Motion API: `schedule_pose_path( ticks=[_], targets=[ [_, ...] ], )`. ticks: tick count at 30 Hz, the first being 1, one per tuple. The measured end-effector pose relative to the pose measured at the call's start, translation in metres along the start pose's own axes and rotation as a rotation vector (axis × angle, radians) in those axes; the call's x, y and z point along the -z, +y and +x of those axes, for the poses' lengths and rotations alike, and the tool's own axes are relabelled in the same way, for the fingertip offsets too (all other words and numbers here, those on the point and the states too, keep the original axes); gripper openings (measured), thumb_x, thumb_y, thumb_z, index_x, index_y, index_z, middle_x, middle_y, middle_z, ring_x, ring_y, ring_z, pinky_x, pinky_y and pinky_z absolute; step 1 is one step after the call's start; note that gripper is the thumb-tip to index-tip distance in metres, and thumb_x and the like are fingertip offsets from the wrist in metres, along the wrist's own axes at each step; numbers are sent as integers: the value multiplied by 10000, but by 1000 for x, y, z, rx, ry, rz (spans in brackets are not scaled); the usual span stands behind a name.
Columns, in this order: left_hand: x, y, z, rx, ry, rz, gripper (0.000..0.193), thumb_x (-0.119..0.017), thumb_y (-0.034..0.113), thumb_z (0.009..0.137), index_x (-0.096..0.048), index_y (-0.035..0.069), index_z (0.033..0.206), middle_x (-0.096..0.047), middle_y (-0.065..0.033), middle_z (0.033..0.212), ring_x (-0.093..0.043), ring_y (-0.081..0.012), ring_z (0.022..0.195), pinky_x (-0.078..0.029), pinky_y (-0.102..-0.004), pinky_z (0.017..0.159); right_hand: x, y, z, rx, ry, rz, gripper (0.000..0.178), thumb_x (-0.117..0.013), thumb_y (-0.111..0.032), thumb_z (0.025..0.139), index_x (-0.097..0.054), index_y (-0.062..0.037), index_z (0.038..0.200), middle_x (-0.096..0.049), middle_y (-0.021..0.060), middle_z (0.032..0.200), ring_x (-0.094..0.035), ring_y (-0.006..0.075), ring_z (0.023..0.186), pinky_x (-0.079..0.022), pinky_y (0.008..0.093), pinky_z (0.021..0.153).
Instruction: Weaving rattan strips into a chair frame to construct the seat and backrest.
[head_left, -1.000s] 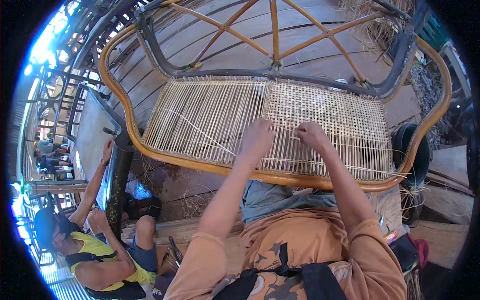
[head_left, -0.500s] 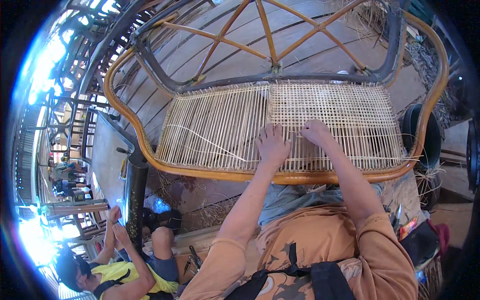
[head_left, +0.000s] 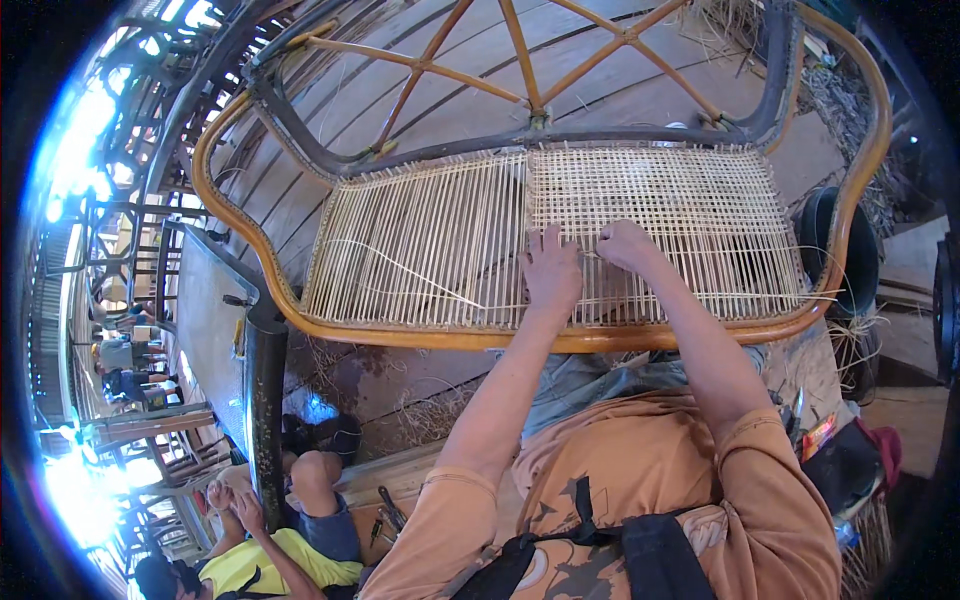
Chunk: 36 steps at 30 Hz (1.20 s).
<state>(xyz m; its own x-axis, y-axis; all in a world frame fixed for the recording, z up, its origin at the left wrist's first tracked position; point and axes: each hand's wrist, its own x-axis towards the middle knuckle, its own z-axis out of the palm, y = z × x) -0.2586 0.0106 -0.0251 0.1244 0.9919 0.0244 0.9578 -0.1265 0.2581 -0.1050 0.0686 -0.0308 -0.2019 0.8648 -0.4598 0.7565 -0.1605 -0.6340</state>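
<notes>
A rattan bench seat (head_left: 420, 336) with a glossy orange-brown frame lies in front of me, strung with pale cane strands. The left half of the cane (head_left: 400, 245) has only strands running front to back. On the right half, a woven cane mesh (head_left: 650, 190) covers the far part, with looser strands nearer to me. My left hand (head_left: 551, 270) rests on the strands near the middle divider, fingers spread. Just right of it, my right hand (head_left: 628, 245) is closed in a pinch at the mesh's near edge; whatever is between its fingertips is hidden. One loose strand curves across the left half.
A co-worker in a yellow shirt (head_left: 250, 565) sits at lower left beside a dark post (head_left: 265, 390). A dark bucket (head_left: 850, 250) stands at the right. Hand tools (head_left: 388, 512) lie at lower left. Cane scraps litter the plank floor (head_left: 400, 385).
The bench sits slightly higher and farther left in the picture. My left hand stays flat on the strands and my right stays pinched. The co-worker's head and hands are lower.
</notes>
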Motion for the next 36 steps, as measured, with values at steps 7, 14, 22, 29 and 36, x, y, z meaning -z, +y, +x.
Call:
schedule_pose_path(
  ticks=[7,14,22,29,36],
  targets=[
    [3,-4,1,85,68,-92,128,-629,164,791,-651,129,912,-452,-111,1281,-402,-342,1224,-343,-575,964,-8,11,5,125,39,-97,207,-602,-221,747,-689,-44,808,-661,170,755,-644,302,704,-513,391,689],
    [5,-17,13,98,-123,-60,130,-628,174,800,-653,105,907,-448,-121,1285,-412,-353,1202,-354,-550,969,-10,7,9,27,8,-137,222,-635,-246,755,-707,-74,876,-677,171,854,-656,305,795,-516,393,766],
    [2,-28,-5,-38,39,-299,309,-655,146,773,-585,38,1053,-429,-242,1262,-400,-398,1197,-330,-462,1022,-10,3,3,108,62,-168,231,-586,-241,767,-689,-49,843,-658,194,842,-642,338,795,-511,422,748],
    [-6,-33,-5,-71,65,-265,302,-650,129,759,-588,38,1040,-427,-227,1262,-384,-405,1212,-323,-474,1027,-12,4,3,115,23,-163,233,-553,-224,762,-675,-42,841,-655,194,854,-637,343,799,-509,425,744],
    [4,-15,-4,-105,34,-88,201,-600,108,779,-629,60,971,-438,-174,1266,-393,-384,1212,-356,-528,976,-6,6,1,106,-10,-128,236,-568,-239,783,-677,-49,870,-660,186,879,-633,343,835,-504,425,771]
  ],
)
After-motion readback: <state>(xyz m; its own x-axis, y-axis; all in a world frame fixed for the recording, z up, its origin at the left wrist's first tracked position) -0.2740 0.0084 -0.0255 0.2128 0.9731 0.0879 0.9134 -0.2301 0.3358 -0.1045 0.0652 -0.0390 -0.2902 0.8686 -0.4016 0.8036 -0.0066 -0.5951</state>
